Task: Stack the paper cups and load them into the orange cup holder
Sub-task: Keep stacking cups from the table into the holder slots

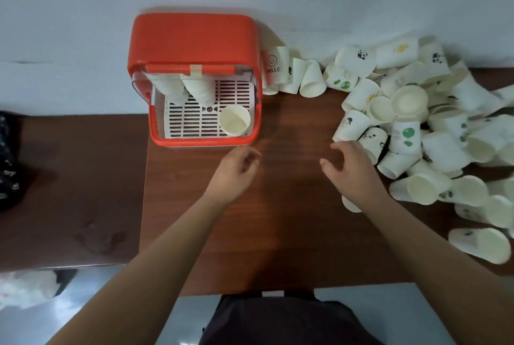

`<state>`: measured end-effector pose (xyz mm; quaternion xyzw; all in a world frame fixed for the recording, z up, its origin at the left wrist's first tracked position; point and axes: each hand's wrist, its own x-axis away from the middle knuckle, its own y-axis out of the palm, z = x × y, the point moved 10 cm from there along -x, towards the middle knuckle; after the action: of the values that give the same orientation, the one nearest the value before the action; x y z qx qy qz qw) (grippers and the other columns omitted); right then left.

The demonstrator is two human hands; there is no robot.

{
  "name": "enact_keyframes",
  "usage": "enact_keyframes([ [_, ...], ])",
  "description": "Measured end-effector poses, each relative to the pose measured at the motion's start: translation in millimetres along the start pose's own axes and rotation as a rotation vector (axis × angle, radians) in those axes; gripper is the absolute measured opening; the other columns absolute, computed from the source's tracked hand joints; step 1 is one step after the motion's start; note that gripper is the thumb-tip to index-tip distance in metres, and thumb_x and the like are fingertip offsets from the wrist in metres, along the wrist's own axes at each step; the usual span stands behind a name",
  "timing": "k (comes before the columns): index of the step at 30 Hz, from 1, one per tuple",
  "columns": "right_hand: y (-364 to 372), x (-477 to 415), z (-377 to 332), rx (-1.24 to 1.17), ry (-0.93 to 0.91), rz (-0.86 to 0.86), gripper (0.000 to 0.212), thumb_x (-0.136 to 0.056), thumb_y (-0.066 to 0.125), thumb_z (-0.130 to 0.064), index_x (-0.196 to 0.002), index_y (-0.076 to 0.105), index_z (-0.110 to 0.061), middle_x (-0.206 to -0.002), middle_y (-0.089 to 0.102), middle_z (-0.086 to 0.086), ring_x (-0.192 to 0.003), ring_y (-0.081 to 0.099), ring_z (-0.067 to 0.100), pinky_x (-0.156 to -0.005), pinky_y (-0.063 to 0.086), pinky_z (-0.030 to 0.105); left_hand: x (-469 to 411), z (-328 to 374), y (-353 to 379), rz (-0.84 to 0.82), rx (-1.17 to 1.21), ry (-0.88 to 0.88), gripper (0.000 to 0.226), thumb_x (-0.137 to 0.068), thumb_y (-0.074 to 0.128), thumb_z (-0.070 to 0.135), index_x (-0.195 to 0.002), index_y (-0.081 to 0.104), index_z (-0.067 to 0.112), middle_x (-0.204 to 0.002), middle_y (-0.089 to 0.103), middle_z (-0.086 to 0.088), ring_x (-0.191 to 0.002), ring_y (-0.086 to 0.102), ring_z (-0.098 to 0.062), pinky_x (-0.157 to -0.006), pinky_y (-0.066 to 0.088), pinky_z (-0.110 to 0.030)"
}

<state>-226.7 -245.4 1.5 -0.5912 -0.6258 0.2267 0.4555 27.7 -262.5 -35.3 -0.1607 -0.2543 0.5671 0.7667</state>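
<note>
The orange cup holder point(192, 38) stands at the back of the brown table, its front open onto a white slotted rack. Two stacks of paper cups point(199, 88) lean inside at the back, and one upright cup point(235, 122) sits in its front right corner. A big heap of loose paper cups point(417, 111) covers the table's right side. My left hand point(236, 172) hovers just in front of the holder, fingers loosely curled, holding nothing. My right hand point(350, 169) is spread out, empty, beside the nearest cups of the heap.
More cups, one printed HELLO point(274, 65), lie against the holder's right side by the white wall. A lower brown surface point(75, 191) lies to the left. A dark bag point(8, 161) sits at the far left edge.
</note>
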Motion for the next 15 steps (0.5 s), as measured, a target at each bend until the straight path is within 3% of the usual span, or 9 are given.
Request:
enact_keyframes([
  [3,-8.9,36.7,66.9,-0.007,0.163,0.091,0.046,-0.091,0.069,-0.030,-0.129,0.057,-0.007,-0.130,0.050,0.013,-0.124,0.048,0.029,-0.103,0.035,0.034,10.1,12.6,69.5,-0.178,-0.016,-0.039,0.016,-0.093,0.063,0.008,-0.107,0.069,0.011,-0.100,0.065,-0.002,-0.087,0.060,-0.013,-0.090,0.049,-0.034],
  [5,-7.3,55.8,97.8,-0.009,0.214,0.140,0.052,-0.089,0.071,-0.028,-0.132,0.055,-0.003,-0.131,0.049,0.017,-0.125,0.047,0.034,-0.105,0.035,0.037,11.5,25.1,112.6,-0.284,-0.014,-0.090,0.023,-0.095,0.061,0.013,-0.117,0.066,0.011,-0.111,0.065,-0.004,-0.099,0.062,-0.018,-0.094,0.047,-0.029],
  [7,4.8,67.7,123.0,-0.020,0.280,0.092,0.063,-0.089,0.072,-0.029,-0.141,0.047,-0.004,-0.136,0.045,0.018,-0.128,0.044,0.034,-0.108,0.034,0.038,12.0,34.0,153.0,-0.386,-0.055,-0.152,0.038,-0.097,0.060,0.023,-0.134,0.058,0.016,-0.127,0.059,-0.003,-0.113,0.058,-0.017,-0.096,0.042,-0.022],
  [9,21.0,73.9,140.5,-0.060,0.299,0.017,0.077,-0.085,0.074,-0.027,-0.150,0.036,-0.011,-0.141,0.041,0.015,-0.132,0.041,0.031,-0.110,0.034,0.040,12.7,38.7,190.3,-0.469,-0.080,-0.199,0.054,-0.096,0.059,0.028,-0.148,0.045,0.022,-0.145,0.048,-0.005,-0.127,0.053,-0.019,-0.108,0.041,-0.030],
  [12,35.4,73.4,150.0,-0.157,0.234,-0.042,0.091,-0.082,0.075,-0.011,-0.157,0.024,-0.022,-0.142,0.043,0.012,-0.132,0.043,0.028,-0.110,0.040,0.043,12.9,45.0,232.8,-0.572,-0.037,-0.196,0.067,-0.092,0.058,0.014,-0.154,0.035,0.026,-0.156,0.038,-0.005,-0.140,0.044,-0.022,-0.114,0.040,-0.042],
  [15,31.2,69.6,154.6,-0.153,0.184,-0.003,0.077,-0.083,0.068,-0.004,-0.151,0.034,-0.018,-0.138,0.047,0.014,-0.125,0.051,0.033,-0.103,0.045,0.046,16.7,56.1,256.2,-0.637,0.033,-0.124,0.071,-0.084,0.055,-0.003,-0.149,0.042,0.022,-0.149,0.048,-0.001,-0.134,0.051,-0.018,-0.109,0.046,-0.038],
])
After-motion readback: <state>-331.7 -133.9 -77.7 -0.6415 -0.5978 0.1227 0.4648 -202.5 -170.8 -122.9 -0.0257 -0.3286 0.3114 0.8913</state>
